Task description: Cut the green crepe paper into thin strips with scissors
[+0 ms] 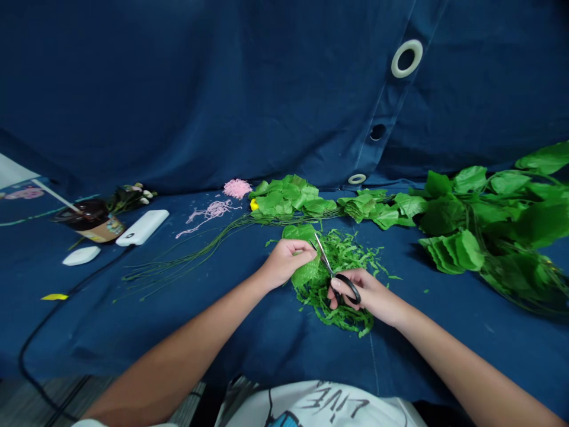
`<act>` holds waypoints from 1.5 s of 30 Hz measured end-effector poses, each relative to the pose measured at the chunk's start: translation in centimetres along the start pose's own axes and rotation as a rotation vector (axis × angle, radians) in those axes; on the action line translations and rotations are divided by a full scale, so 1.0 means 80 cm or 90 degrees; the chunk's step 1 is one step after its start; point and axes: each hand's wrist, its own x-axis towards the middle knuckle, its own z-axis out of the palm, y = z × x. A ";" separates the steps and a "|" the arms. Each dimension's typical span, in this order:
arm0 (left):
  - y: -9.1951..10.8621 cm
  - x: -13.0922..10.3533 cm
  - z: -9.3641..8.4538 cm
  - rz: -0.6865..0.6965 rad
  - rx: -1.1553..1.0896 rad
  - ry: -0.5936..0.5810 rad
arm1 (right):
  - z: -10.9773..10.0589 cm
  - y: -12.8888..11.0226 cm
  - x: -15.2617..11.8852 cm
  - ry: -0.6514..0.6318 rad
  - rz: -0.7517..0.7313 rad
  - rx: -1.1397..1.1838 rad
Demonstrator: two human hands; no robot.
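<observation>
A green artificial leaf (307, 271) sits just under the left hand (291, 261), whose thumb and forefinger are pinched together, apparently on its upper edge; most of the leaf hangs below the fingertips. The right hand (360, 290) is curled through the black handles of the scissors (327, 259), its fingers gripping them, blades slightly parted beside the left fingertips. Much cutting looks done, judging by the heap of shredded green strips (358, 256) beneath and around both hands; the held leaf still has a broad uncut area (how much of it has been snipped, I cannot tell). Behind lies a pile of whole green leaves (284, 196), seemingly uncut, beside thin green stems (191, 259). More leafy vines (448, 252) spread to the right. Further left are pink shreds (237, 188), a white device (143, 228) and a drink cup (104, 228).
</observation>
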 end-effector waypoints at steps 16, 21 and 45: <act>0.003 -0.002 0.001 0.052 0.119 -0.015 | 0.002 -0.002 -0.001 0.001 0.006 -0.021; 0.005 -0.003 0.001 0.055 0.118 -0.019 | 0.003 -0.002 -0.001 0.004 0.016 -0.015; 0.006 -0.003 0.001 0.049 0.097 -0.007 | 0.002 -0.008 -0.001 0.009 0.007 -0.003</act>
